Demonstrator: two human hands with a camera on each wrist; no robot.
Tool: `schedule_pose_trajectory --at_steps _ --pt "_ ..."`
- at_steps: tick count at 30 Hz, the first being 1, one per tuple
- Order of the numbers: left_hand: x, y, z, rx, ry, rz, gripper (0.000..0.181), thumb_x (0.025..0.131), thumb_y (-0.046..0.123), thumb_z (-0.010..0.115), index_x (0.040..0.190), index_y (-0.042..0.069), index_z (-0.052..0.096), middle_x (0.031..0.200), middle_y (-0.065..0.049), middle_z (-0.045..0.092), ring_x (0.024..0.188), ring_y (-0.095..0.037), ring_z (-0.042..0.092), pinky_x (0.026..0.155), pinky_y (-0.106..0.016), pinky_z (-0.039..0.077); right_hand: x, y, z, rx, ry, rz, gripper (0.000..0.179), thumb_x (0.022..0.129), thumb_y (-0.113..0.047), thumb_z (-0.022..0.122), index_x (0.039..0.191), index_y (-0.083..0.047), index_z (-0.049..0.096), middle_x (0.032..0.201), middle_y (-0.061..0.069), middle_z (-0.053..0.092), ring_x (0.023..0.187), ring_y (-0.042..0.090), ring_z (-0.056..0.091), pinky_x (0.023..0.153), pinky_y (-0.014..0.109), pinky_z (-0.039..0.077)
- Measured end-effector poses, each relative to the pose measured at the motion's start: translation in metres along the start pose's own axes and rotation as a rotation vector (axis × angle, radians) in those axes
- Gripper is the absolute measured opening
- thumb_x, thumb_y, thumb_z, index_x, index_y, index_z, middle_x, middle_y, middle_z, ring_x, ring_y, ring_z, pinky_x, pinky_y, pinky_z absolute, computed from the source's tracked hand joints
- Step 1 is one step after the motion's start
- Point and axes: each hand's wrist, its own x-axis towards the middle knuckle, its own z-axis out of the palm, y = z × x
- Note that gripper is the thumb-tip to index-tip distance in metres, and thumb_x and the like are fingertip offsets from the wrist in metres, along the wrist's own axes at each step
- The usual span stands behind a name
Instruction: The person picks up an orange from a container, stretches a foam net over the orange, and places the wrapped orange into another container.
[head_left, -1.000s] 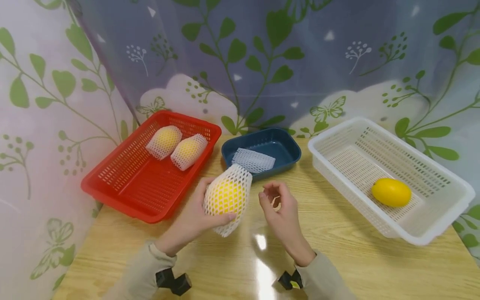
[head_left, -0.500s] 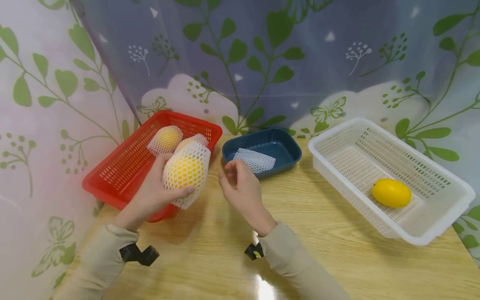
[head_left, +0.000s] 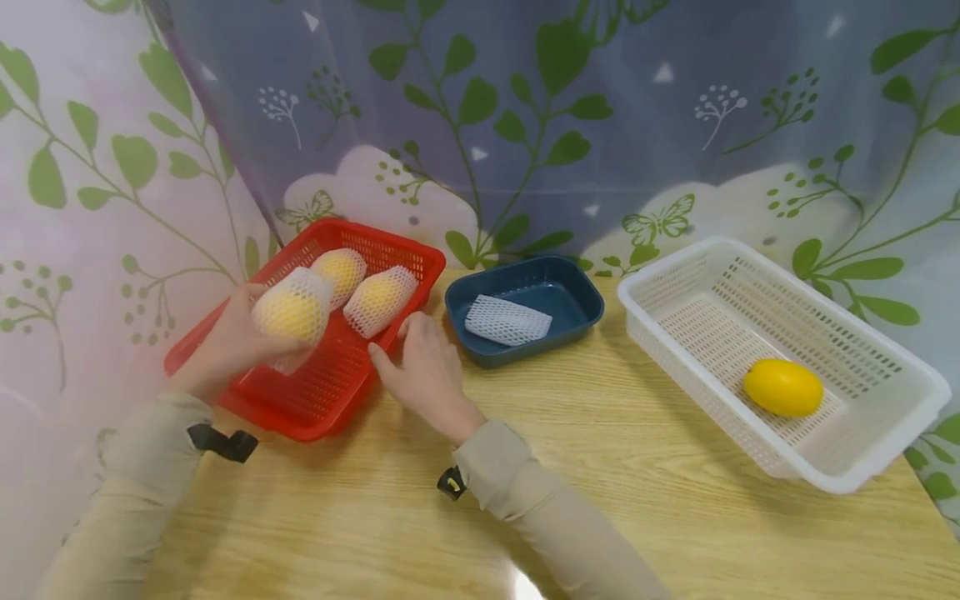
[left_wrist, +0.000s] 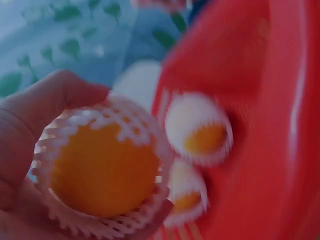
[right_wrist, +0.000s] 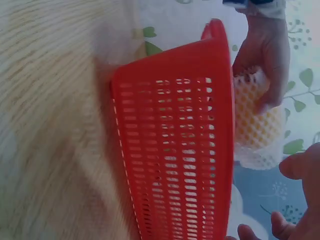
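My left hand (head_left: 228,337) grips a yellow fruit in a white foam net sleeve (head_left: 291,312), thumb across its near side. It is over the left part of the red basket (head_left: 333,379). In the left wrist view the bare yellow end of the held fruit (left_wrist: 105,170) shows through the sleeve's opening. Two more sleeved fruits, one at the back (head_left: 341,273) and one at the right (head_left: 380,302), lie inside that basket. My right hand (head_left: 426,371) holds nothing; its fingers are loosely bent beside the basket's right rim, seen also in the right wrist view.
A dark blue tray (head_left: 573,296) with a flat white foam net (head_left: 508,321) stands at the back middle. To the right, a white basket (head_left: 701,333) contains one bare yellow fruit (head_left: 783,388). All rest on a wooden table (head_left: 585,450) before a leaf-patterned curtain (head_left: 525,192).
My left hand has carried the sleeved fruit leftward from above the table to over the red basket. My right hand has followed leftward to the basket's right rim.
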Motion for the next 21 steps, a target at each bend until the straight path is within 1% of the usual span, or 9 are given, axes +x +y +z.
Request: schedule_pose_trajectory --at_steps 4,7,9,11,12,14,15,19,21 --pt "0.013 -0.024 -0.016 0.104 -0.018 -0.020 0.085 0.076 0.028 0.087 0.134 -0.001 0.032 0.120 -0.020 0.047 0.096 -0.031 0.054 0.070 -0.031 0.056 0.000 -0.008 0.015 -0.088 -0.065 0.011 0.047 0.092 -0.058 0.057 0.101 -0.015 0.043 0.091 0.000 0.043 0.082 0.017 0.045 0.068 0.028 0.039" --pt "0.020 -0.038 -0.021 0.111 -0.048 -0.076 0.086 0.075 0.029 0.088 0.133 -0.001 0.032 0.118 -0.019 0.047 0.094 -0.032 0.057 0.071 -0.034 0.057 -0.002 -0.012 0.024 -0.143 -0.114 0.027 0.055 0.089 -0.065 0.055 0.105 -0.013 0.043 0.095 0.001 0.043 0.085 0.017 0.045 0.069 0.029 0.040" --pt "0.023 -0.045 -0.022 0.108 -0.092 -0.127 0.090 0.075 0.028 0.087 0.135 0.000 0.026 0.122 -0.020 0.043 0.098 -0.034 0.056 0.074 -0.037 0.058 -0.003 -0.012 0.028 -0.168 -0.139 0.034 0.061 0.088 -0.069 0.054 0.108 -0.013 0.043 0.097 0.001 0.044 0.086 0.017 0.044 0.070 0.029 0.040" --pt "0.026 -0.049 -0.022 0.114 -0.142 -0.177 0.093 0.075 0.025 0.087 0.137 0.001 0.022 0.124 -0.022 0.038 0.102 -0.038 0.055 0.076 -0.041 0.058 -0.004 -0.012 0.031 -0.185 -0.143 0.035 0.064 0.086 -0.072 0.054 0.110 -0.013 0.043 0.097 0.002 0.044 0.086 0.018 0.045 0.070 0.029 0.041" --pt "0.027 -0.051 -0.023 0.124 -0.161 -0.191 0.093 0.075 0.023 0.087 0.137 0.001 0.022 0.124 -0.023 0.038 0.103 -0.039 0.054 0.077 -0.043 0.058 -0.004 -0.011 0.032 -0.196 -0.143 0.034 0.066 0.086 -0.073 0.053 0.111 -0.013 0.043 0.097 0.002 0.044 0.086 0.018 0.045 0.070 0.030 0.041" --pt "0.029 -0.054 -0.024 0.193 -0.194 -0.187 0.092 0.073 0.022 0.086 0.135 -0.002 0.022 0.123 -0.024 0.037 0.104 -0.040 0.050 0.081 -0.042 0.056 -0.004 -0.011 0.033 -0.211 -0.140 0.033 0.068 0.085 -0.076 0.051 0.111 -0.013 0.043 0.097 0.002 0.044 0.086 0.018 0.045 0.071 0.030 0.041" --pt "0.030 -0.056 -0.025 0.234 -0.201 -0.183 0.092 0.072 0.022 0.086 0.134 -0.004 0.024 0.121 -0.025 0.038 0.104 -0.040 0.049 0.082 -0.041 0.054 -0.004 -0.011 0.033 -0.215 -0.141 0.033 0.069 0.084 -0.077 0.049 0.111 -0.014 0.043 0.098 0.002 0.044 0.086 0.018 0.045 0.071 0.031 0.041" --pt "0.031 -0.062 -0.028 0.309 -0.214 -0.180 0.094 0.069 0.022 0.087 0.132 -0.008 0.024 0.119 -0.026 0.040 0.105 -0.040 0.044 0.083 -0.041 0.047 -0.006 -0.010 0.037 -0.236 -0.149 0.031 0.070 0.085 -0.078 0.045 0.112 -0.014 0.043 0.098 0.002 0.045 0.087 0.019 0.046 0.072 0.032 0.042" --pt "0.029 -0.065 -0.028 0.283 -0.227 -0.215 0.098 0.068 0.022 0.088 0.134 -0.007 0.021 0.120 -0.027 0.038 0.106 -0.041 0.044 0.082 -0.041 0.050 -0.007 -0.011 0.039 -0.240 -0.148 0.026 0.068 0.086 -0.077 0.045 0.112 -0.014 0.043 0.098 0.003 0.046 0.086 0.019 0.046 0.071 0.032 0.042"
